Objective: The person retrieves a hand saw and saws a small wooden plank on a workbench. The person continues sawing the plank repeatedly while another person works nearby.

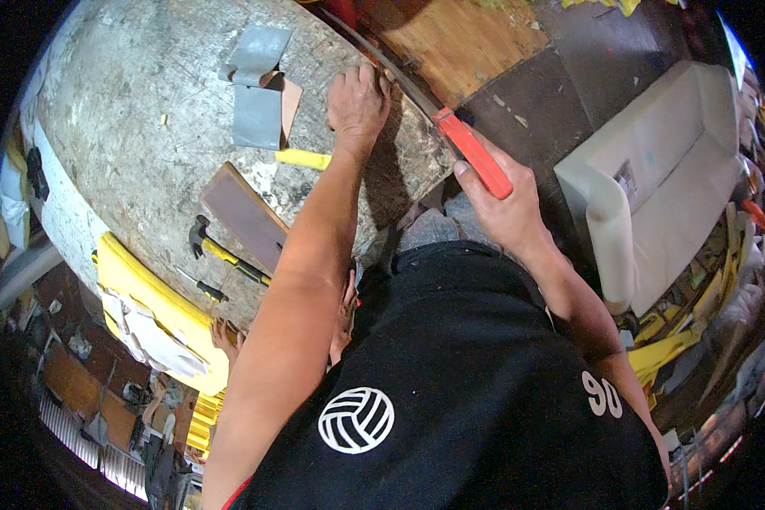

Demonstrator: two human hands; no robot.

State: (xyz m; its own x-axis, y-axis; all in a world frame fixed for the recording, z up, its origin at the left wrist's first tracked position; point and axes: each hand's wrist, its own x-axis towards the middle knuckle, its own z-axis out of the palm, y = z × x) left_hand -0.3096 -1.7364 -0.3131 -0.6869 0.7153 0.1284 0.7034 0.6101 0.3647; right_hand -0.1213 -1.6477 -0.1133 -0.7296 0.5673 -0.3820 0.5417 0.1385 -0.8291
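My right hand (503, 208) grips the red handle of a long-bladed saw or knife (476, 157). Its thin dark blade (382, 55) runs up and left along the worn edge of a pale, scratched worktable (144, 102). My left hand (359, 102) lies palm down on the table's edge right beside the blade, fingers together, pressing on the surface. Whether something thin lies under that hand I cannot tell.
On the table lie grey cut sheets (257, 85), a tan piece (291, 102), a yellow strip (304, 159), a brown board (245, 214), a hammer (217, 251) and a small screwdriver (206, 289). A white foam block and roll (646, 178) stand right. Yellow material (157, 310) hangs left.
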